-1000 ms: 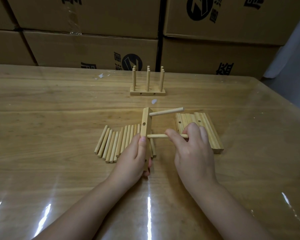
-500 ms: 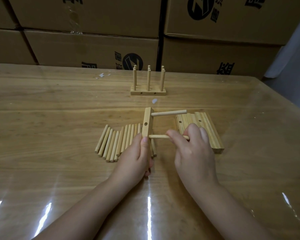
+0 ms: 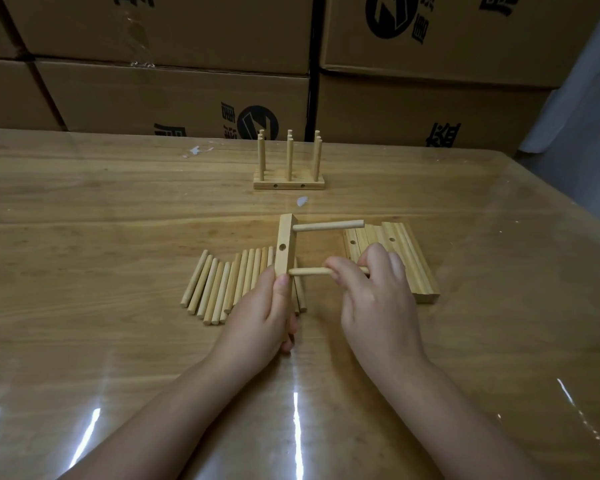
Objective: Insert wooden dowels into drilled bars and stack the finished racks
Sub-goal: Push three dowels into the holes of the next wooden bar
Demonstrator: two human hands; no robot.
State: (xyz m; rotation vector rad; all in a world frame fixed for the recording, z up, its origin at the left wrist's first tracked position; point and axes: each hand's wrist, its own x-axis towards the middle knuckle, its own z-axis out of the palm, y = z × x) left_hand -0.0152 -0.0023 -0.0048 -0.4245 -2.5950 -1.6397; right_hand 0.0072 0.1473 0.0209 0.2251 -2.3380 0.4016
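Note:
My left hand (image 3: 260, 317) grips a drilled wooden bar (image 3: 285, 244) that stands on end above the table. One dowel (image 3: 328, 226) sticks out of the bar's upper hole to the right. My right hand (image 3: 374, 299) pinches a second dowel (image 3: 309, 271) whose left tip is at the bar's middle hole. A row of loose dowels (image 3: 219, 285) lies left of the bar, partly hidden by my left hand. Several drilled bars (image 3: 395, 258) lie side by side on the right. Finished racks (image 3: 289, 168) with upright dowels stand at the back.
The wooden table (image 3: 84, 237) has a glossy clear cover. Stacked cardboard boxes (image 3: 174, 91) form a wall behind it. Small white scraps (image 3: 196, 151) lie on the table near the back. The table's right edge (image 3: 568, 216) is close to the bars.
My right hand has kept the second dowel at the bar's middle hole, pushing it slightly left. The bar and my left hand have hardly moved.

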